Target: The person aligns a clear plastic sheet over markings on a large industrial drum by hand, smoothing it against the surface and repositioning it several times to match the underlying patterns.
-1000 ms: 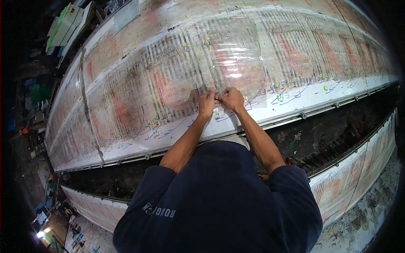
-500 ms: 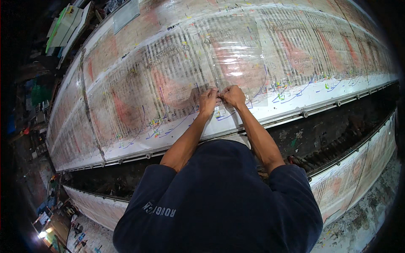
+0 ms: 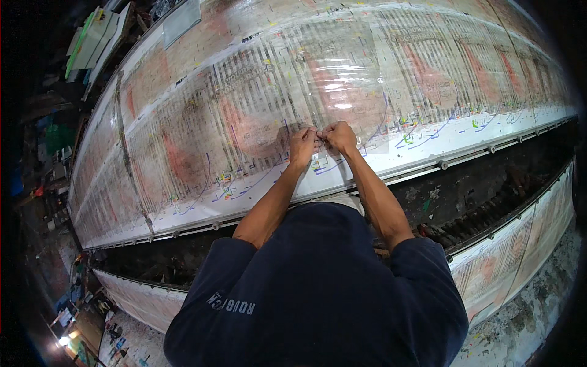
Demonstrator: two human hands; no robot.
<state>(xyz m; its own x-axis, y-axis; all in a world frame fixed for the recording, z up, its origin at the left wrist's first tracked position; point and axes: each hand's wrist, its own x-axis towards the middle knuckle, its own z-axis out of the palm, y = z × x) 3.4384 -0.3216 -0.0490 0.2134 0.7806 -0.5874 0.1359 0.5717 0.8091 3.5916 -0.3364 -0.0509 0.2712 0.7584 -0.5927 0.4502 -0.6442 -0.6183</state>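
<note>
My left hand (image 3: 304, 147) and my right hand (image 3: 339, 137) meet over the long printed table surface (image 3: 257, 128), fingertips nearly touching. Both have their fingers pinched together. Whatever is between them is too small to make out. Right beside and above them lies a glossy clear plastic sheet (image 3: 348, 79) with light glaring off its ripples; the hands are by its lower left part. Under the wrists runs the white front margin (image 3: 330, 177), marked with small coloured strokes and blue lines.
A metal rail (image 3: 443, 165) with round studs edges the table in front of me. Past a dark gap stands a second similar table (image 3: 489, 269) behind me. A small clear pane (image 3: 182, 23) lies at the far left. Stacked boards (image 3: 98, 37) and clutter fill the left side.
Almost nothing differs; both hands stay in the same spot, with only a slight shift of the pinched fingers.
</note>
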